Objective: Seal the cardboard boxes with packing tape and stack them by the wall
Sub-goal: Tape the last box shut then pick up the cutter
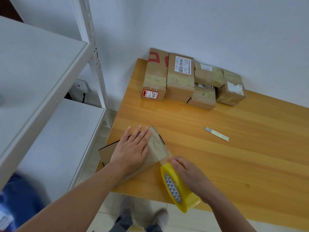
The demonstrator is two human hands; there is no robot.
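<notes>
Two bare forearms reach in from the near edge. The right hand [187, 171] curls over a yellow roll of clear packing tape [184, 195], which stands on its rim with its printed core facing near-left. A glossy strip of tape [158, 148] runs from it far and slightly left over a flat brown cardboard box [107, 151]. The left hand [132, 151] presses flat on this box with its fingers spread.

The box sits skewed at the near-left of the smooth honey-coloured wooden table [234, 156], its left corner overhanging the edge. To the right is bare tabletop, then a thin metal blade [216, 134]. Taped cardboard boxes [181, 77] are stacked far off against the white wall [217, 30]. A white metal shelf rack [41, 72] stands on the left.
</notes>
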